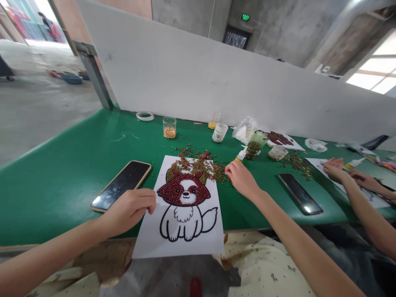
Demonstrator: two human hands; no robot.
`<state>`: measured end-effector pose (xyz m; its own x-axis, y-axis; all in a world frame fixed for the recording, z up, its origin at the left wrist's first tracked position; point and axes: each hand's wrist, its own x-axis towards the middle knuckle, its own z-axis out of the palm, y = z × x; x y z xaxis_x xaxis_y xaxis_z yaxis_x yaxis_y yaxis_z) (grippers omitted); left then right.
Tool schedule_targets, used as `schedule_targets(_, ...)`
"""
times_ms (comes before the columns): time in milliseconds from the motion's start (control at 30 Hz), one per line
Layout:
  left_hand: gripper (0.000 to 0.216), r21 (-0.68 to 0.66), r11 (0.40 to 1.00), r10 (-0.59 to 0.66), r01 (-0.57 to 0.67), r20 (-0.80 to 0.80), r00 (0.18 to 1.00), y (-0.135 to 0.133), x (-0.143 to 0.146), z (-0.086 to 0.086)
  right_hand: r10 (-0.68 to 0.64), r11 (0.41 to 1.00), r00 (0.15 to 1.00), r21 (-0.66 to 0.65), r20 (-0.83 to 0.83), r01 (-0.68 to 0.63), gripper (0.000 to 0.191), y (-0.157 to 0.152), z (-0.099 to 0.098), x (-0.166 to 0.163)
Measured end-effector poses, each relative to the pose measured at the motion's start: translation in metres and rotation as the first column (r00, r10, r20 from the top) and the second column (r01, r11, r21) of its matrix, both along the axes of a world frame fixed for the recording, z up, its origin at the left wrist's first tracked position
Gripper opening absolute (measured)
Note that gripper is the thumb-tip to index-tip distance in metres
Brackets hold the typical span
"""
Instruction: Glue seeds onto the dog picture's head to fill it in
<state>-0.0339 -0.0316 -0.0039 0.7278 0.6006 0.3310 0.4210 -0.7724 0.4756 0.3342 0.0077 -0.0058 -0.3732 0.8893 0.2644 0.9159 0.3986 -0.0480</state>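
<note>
A white sheet (188,241) with a black-outlined cartoon dog lies at the near edge of the green table (77,165); the dog's head is filled with red and green beans. My left hand (131,208) rests on the sheet's left edge, fingers curled against the paper. My right hand (239,175) reaches to the loose pile of red and green beans (201,163) at the sheet's top right, fingertips pinched at the beans. Whether it holds a bean is too small to tell.
A phone (122,185) lies left of the sheet, another phone (299,194) to its right. Behind stand a jar of yellow kernels (169,128), a white jar (220,133), a tipped jar of green beans (255,145) and a tape roll (145,116). Another person's hands (337,170) work at right.
</note>
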Motion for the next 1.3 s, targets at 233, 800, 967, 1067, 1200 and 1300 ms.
schedule_targets(233,0.033,-0.034,0.999,0.005,-0.005,-0.006,1.0,-0.005,0.002,0.005,0.347,0.937,0.938,-0.041,-0.017,-0.347,0.008,-0.023,0.01,-0.07)
schedule_targets(800,0.035,-0.075,0.997,-0.006,0.012,0.083,0.997,-0.011,-0.012,0.007,0.472,0.876,0.88,-0.133,0.043,-0.463,0.008,-0.017,0.008,-0.096)
schedule_targets(967,0.035,-0.06,0.998,0.003,0.002,0.073,0.997,-0.011,-0.011,0.013,0.442,0.889,0.897,-0.139,0.016,-0.436,0.011,-0.016,0.015,-0.094)
schedule_targets(1067,0.035,-0.041,0.999,0.004,-0.001,0.078,0.997,-0.011,-0.01,0.018,0.437,0.891,0.899,-0.15,0.02,-0.429,0.01,-0.017,0.017,-0.094)
schedule_targets(1200,0.036,-0.04,0.999,0.018,-0.017,0.044,0.999,-0.013,-0.009,0.022,0.445,0.884,0.895,-0.175,0.03,-0.434,0.008,-0.018,0.016,-0.097)
schedule_targets(1300,0.036,-0.06,0.998,0.02,-0.019,0.013,1.0,-0.015,-0.009,0.024,0.447,0.883,0.893,-0.182,0.043,-0.433,0.007,-0.019,0.014,-0.097)
